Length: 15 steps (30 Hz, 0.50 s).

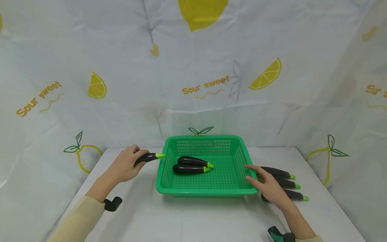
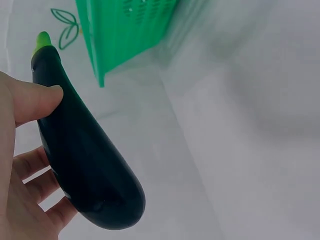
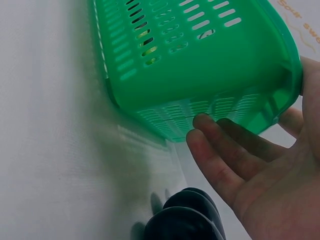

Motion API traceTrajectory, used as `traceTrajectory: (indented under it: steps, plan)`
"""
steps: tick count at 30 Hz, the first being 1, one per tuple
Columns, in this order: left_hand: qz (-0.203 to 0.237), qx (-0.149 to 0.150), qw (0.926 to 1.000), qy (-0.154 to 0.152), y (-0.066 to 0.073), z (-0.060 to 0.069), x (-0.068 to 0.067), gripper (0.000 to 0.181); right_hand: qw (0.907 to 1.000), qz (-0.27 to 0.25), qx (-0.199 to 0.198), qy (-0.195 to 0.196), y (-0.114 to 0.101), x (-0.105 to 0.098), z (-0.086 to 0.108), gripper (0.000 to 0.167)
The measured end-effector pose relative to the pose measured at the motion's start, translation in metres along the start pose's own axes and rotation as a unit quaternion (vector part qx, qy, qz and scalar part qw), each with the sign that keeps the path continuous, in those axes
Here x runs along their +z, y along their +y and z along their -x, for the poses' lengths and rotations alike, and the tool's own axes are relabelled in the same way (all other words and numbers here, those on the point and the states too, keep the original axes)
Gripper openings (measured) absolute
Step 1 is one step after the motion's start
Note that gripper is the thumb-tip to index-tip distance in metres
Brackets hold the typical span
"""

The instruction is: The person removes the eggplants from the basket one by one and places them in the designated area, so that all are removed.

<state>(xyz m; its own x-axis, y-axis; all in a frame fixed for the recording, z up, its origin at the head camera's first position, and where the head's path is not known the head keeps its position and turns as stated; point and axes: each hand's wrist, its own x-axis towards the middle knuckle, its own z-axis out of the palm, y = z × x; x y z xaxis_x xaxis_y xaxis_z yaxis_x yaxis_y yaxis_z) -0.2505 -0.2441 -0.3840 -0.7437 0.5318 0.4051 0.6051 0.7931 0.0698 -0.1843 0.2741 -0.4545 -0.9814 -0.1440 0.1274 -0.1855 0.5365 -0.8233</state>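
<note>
An eggplant (image 2: pixel 87 145), dark purple with a bright green stem end, is held by my left hand (image 1: pixel 125 166) beside the basket's left side. In the left wrist view the thumb lies across its upper part and the fingers are behind it. My right hand (image 1: pixel 269 186) holds the right rim of the green plastic basket (image 1: pixel 208 192). In the right wrist view several fingers (image 3: pixel 225 160) are at the outside of its slotted wall. Inside the basket, two eggplants lie side by side: a rear eggplant (image 1: pixel 191 161) and a front eggplant (image 1: pixel 188 169).
To the right of the basket, partly behind my right hand, three eggplants (image 1: pixel 276 172) lie on the white table (image 1: pixel 181 218). A white lemon-printed sheet (image 1: pixel 130 101) hangs behind and at both sides. Each wrist wears a dark device (image 1: pixel 113 204).
</note>
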Motion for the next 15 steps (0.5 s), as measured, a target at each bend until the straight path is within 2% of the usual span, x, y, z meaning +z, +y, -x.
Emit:
traceTrajectory:
  steps: [4,15]
  plan:
    - [-0.006,-0.028,0.9995,-0.013,-0.008,0.003,0.003,0.031,1.0000,-0.003,0.001,0.001,0.001,0.000,0.000,0.056]
    - [-0.034,-0.080,0.9945,-0.058,-0.023,0.012,0.015,0.030,1.0000,-0.002,-0.003,0.001,0.001,0.001,0.000,0.056]
